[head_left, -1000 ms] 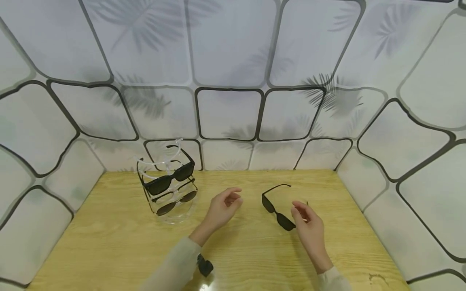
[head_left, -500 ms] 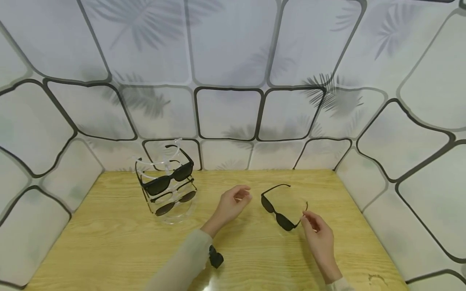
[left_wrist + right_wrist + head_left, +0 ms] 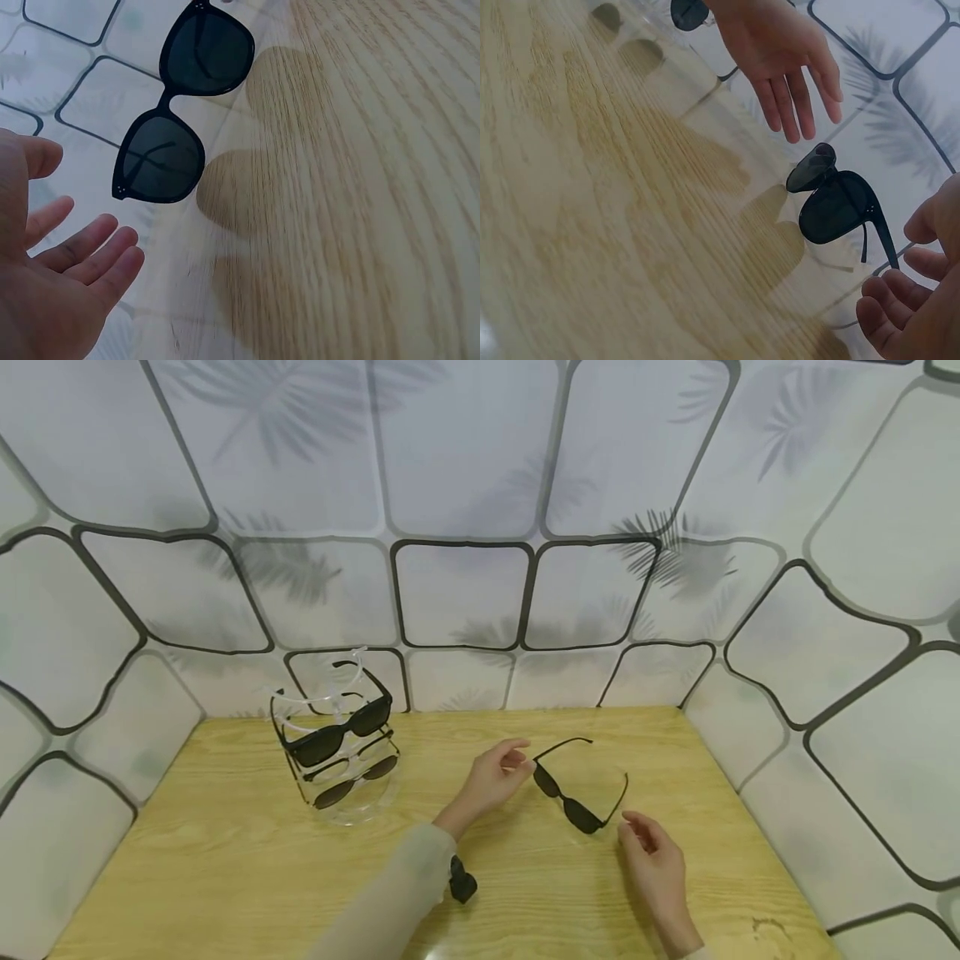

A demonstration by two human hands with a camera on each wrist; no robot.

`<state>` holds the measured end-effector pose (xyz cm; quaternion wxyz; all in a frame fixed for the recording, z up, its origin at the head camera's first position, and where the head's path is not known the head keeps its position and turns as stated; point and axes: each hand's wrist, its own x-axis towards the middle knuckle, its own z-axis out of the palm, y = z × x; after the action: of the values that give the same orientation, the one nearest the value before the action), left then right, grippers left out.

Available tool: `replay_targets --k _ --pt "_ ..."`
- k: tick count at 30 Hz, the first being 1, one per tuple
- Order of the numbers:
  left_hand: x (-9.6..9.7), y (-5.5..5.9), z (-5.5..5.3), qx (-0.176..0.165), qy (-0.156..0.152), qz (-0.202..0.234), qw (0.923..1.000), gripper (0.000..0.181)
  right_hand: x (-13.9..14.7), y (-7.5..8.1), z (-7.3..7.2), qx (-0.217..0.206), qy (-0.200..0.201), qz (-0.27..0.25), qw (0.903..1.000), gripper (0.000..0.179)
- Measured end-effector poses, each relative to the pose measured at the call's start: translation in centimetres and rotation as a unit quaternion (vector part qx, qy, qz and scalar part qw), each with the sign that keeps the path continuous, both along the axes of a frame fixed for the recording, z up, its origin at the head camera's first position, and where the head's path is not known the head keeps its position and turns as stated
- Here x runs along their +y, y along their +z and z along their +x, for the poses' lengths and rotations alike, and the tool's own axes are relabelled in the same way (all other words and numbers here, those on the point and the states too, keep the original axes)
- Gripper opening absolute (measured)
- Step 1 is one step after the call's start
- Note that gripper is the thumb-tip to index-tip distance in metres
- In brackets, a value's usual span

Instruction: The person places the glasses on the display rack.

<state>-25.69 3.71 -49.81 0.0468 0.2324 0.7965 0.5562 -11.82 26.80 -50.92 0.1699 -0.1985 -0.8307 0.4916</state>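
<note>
A pair of black sunglasses (image 3: 581, 816) lies on the table with its temples spread and pointing away. My left hand (image 3: 491, 779) is at the left end of the frame, fingers loosely bent. In the left wrist view a gap separates that hand (image 3: 56, 300) from the dark lenses (image 3: 161, 161). Just off the right temple is my right hand (image 3: 656, 864), relaxed and holding nothing. The right wrist view has its fingers (image 3: 896, 296) near the temple of the sunglasses (image 3: 836, 210); whether they touch is unclear there, but the head view puts them apart.
At the back left, a clear stand (image 3: 352, 817) bears black sunglasses (image 3: 318, 746), thin-framed glasses (image 3: 327, 769) and brown-lensed sunglasses (image 3: 333, 795). Patterned walls (image 3: 461, 593) enclose the wooden table (image 3: 225, 860) at the back and sides. A black wrist camera (image 3: 462, 881) sits on my left wrist.
My left hand has moved right, up to the sunglasses' left end. The right hand has drawn back toward me and right, uncovering the right temple. The sunglasses have stayed in place.
</note>
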Motion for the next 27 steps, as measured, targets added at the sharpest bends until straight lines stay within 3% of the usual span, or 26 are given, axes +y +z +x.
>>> replay_targets --k 11,22,27 --pt "1.2 -0.9 -0.7 -0.016 -0.026 -0.017 0.9994 0.042 -0.7 -0.3 -0.4 -0.012 0.019 -0.046 0.9987 0.029" --pt "1.9 -1.5 -1.1 -0.001 -0.026 -0.03 0.9992 0.035 -1.1 -0.4 -0.6 0.003 0.039 -0.106 0.9936 0.034" --pt "2.0 -1.4 -1.1 0.0 -0.019 -0.03 0.9994 0.032 -1.3 -0.4 -0.8 0.009 0.043 -0.107 0.9932 0.032"
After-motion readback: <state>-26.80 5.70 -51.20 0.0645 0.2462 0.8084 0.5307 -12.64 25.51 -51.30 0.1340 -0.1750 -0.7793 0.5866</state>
